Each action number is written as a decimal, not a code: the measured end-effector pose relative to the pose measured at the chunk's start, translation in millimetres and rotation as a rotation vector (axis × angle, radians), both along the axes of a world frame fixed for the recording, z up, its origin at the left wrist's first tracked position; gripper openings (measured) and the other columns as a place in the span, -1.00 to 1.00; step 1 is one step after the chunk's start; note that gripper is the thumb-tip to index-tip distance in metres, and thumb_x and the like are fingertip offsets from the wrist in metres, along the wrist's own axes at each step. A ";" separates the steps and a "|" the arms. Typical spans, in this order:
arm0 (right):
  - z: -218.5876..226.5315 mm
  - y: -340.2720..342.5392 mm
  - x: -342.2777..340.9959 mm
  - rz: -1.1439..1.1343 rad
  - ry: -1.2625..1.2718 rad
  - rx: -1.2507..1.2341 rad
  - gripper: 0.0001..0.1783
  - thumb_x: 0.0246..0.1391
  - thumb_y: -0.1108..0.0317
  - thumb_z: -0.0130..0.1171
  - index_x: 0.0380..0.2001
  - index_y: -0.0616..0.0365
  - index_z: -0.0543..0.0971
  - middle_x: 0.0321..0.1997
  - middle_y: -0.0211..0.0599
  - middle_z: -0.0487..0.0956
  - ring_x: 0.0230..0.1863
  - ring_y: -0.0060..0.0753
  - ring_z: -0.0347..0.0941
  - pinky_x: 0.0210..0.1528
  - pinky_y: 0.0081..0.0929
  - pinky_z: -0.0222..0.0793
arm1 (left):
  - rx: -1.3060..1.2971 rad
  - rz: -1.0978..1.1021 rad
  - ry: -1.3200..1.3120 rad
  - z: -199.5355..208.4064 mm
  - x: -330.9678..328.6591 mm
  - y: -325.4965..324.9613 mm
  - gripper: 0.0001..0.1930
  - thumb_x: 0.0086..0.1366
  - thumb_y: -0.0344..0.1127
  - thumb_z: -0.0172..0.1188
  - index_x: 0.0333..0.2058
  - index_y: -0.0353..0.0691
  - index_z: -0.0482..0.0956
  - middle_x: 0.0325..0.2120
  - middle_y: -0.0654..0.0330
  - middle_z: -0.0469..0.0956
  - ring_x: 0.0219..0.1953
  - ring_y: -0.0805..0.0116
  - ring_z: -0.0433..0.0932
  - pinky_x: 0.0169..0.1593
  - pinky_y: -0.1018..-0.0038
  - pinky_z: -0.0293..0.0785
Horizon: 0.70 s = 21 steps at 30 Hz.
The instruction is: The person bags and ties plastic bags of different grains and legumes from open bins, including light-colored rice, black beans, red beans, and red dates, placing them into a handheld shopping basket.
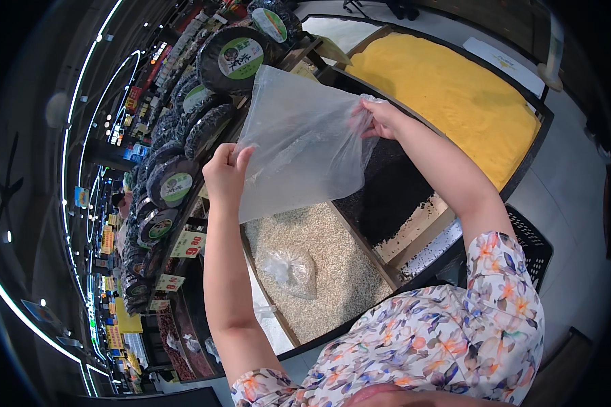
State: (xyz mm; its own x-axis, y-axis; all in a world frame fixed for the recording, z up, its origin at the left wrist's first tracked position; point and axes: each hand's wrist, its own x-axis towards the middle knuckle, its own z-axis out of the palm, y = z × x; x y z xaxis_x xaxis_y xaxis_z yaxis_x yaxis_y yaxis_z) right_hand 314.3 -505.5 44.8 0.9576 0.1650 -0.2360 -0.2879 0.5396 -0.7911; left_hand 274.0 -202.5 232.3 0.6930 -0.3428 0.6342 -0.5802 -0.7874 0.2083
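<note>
Plastic bag (299,146): thin, clear, faintly milky film, creased and crinkled; stretched out flat between both hands above the grain bins; empty as far as shows; the dark and pale grain behind it reads through the film. Left hand (225,175) pinches the bag's left edge between thumb and fingertips, fingers closed on the film; right hand (380,117) grips the upper right corner, film bunched in the clenched fingers. Both forearms bare, rising from floral short sleeves (455,339) at the lower edge.

Below the bag: wooden-partitioned bin of pale whitish grain (332,271); a second clear bag (290,270), crumpled, lies on that grain, partly sunk in; to the right a compartment of black grain (390,193), its wooden floor bare at the near end; farther right and up, a wide bin of bright yellow meal (455,95) with a dark rim; the held bag hides the far end of the pale grain and part of the black.

To the left: shelf rows of round dark discs (183,129) wrapped with green-and-white labels, running away down the aisle; small price cards (187,242) on the shelf edge; a dark basket (531,244) on the floor at right; ceiling light strips curve along the left rim.
</note>
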 end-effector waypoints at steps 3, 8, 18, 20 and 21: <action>-2.2 -5.2 -6.7 -0.070 -0.061 0.128 -0.58 0.24 0.01 -0.36 -0.27 0.04 0.42 -0.23 -0.26 0.55 -0.21 -0.29 0.48 -0.17 -0.24 0.39 | 0.043 -0.016 0.369 -5.4 -0.3 7.1 -0.77 0.06 -0.31 0.27 -0.48 -0.37 0.48 -0.77 0.31 0.30 -0.66 0.61 0.20 -0.56 0.62 0.17; -9.0 12.8 -19.5 0.122 -0.124 0.047 -0.66 0.19 0.05 -0.18 -0.34 0.04 0.46 -0.31 -0.30 0.56 -0.24 -0.31 0.50 -0.20 -0.26 0.40 | -0.259 -0.061 0.500 -18.6 5.1 18.1 -0.86 0.15 -0.38 0.16 -0.41 -0.37 0.50 -0.65 0.36 0.43 -0.58 0.64 0.29 -0.46 0.66 0.24; 1.2 -5.1 -13.8 -0.353 -0.231 0.035 -0.74 0.18 0.17 -0.13 -0.31 0.08 0.48 -0.32 -0.38 0.54 -0.28 -0.45 0.49 -0.27 -0.42 0.42 | 0.000 0.046 -0.014 -16.5 -14.6 5.9 -0.62 0.19 -0.20 0.16 -0.64 -0.30 0.25 -0.79 0.27 0.20 -0.67 0.57 0.09 -0.60 0.58 0.13; -0.8 -7.4 -12.4 -0.223 -0.256 -0.051 -0.74 0.17 0.17 -0.10 -0.27 0.09 0.48 -0.30 -0.35 0.54 -0.27 -0.43 0.49 -0.24 -0.41 0.43 | 0.037 0.055 0.008 -22.5 -12.5 14.0 -0.65 0.14 -0.20 0.21 -0.63 -0.30 0.30 -0.79 0.10 0.27 -0.73 0.30 0.19 -0.60 0.45 0.22; 1.2 -6.3 -15.0 -0.136 -0.196 -0.120 -0.73 0.16 0.17 -0.09 -0.27 0.10 0.48 -0.29 -0.34 0.54 -0.26 -0.42 0.49 -0.23 -0.39 0.43 | 0.036 0.053 0.008 -22.9 -12.8 15.2 -0.65 0.14 -0.20 0.21 -0.63 -0.30 0.30 -0.79 0.10 0.27 -0.73 0.30 0.19 -0.60 0.45 0.22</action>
State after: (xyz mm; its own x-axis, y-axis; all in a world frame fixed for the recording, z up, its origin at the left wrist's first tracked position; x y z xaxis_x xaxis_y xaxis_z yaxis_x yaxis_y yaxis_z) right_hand 299.4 -511.8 45.9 0.9985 0.0137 -0.0539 -0.0541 0.4620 -0.8853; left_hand 261.1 -187.3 209.4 0.7156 -0.3281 0.6167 -0.5362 -0.8238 0.1840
